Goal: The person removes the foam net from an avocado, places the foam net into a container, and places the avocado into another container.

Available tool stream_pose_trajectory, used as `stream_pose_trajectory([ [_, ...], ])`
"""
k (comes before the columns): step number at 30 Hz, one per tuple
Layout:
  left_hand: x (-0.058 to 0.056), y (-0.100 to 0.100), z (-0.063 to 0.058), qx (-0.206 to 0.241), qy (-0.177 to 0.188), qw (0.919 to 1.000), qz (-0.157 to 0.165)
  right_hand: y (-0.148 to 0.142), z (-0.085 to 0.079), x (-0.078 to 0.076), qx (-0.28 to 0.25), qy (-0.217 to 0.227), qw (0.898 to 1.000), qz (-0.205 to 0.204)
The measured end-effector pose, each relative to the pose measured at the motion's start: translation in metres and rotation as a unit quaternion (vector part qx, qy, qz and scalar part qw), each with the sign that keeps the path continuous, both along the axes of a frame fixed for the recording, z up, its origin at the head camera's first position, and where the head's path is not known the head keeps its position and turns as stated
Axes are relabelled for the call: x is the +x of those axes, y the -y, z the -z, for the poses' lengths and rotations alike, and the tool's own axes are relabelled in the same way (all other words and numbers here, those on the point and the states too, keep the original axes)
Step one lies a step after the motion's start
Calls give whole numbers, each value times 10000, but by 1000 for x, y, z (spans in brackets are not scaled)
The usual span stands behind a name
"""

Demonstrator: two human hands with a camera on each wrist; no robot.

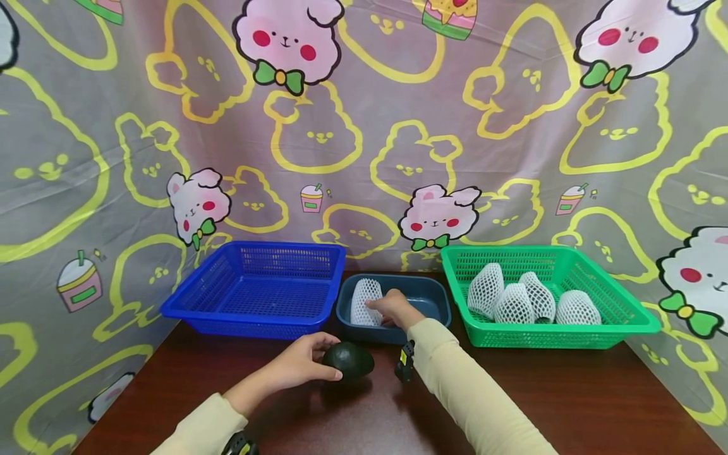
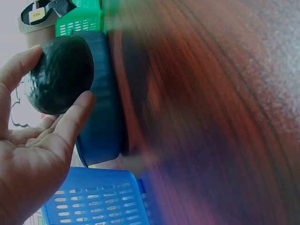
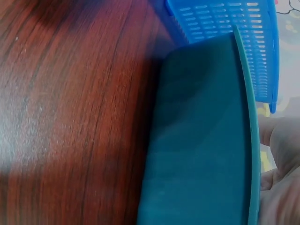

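Observation:
My left hand holds a dark green avocado just above the table, thumb on the near side and fingers on the far side. In the left wrist view the avocado is gripped between thumb and fingertips. Over the dark blue-grey bin, my right hand reaches in and pinches the right side of a white foam net sleeve. The bin's wall hides part of the right hand's fingers in the right wrist view.
A blue plastic basket stands left of the bin. On the right, a green basket holds several net-wrapped pieces. All three containers stand on a dark brown wooden table, with a patterned cloth hanging behind.

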State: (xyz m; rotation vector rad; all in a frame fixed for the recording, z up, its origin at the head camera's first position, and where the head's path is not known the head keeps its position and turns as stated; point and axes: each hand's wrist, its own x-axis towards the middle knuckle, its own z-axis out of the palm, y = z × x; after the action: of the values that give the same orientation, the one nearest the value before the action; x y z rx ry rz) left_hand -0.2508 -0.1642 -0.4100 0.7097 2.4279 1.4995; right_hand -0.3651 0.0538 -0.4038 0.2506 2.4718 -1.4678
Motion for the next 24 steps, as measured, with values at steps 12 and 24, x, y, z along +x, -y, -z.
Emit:
stream_pose_trajectory([
  [12, 0, 0, 0, -51, -76, 10000, 9, -1, 1, 1, 627, -190, 9979, 20],
  [24, 0, 1, 2, -92, -28, 9999, -61, 2, 4, 1, 1070, -407, 9934, -55],
])
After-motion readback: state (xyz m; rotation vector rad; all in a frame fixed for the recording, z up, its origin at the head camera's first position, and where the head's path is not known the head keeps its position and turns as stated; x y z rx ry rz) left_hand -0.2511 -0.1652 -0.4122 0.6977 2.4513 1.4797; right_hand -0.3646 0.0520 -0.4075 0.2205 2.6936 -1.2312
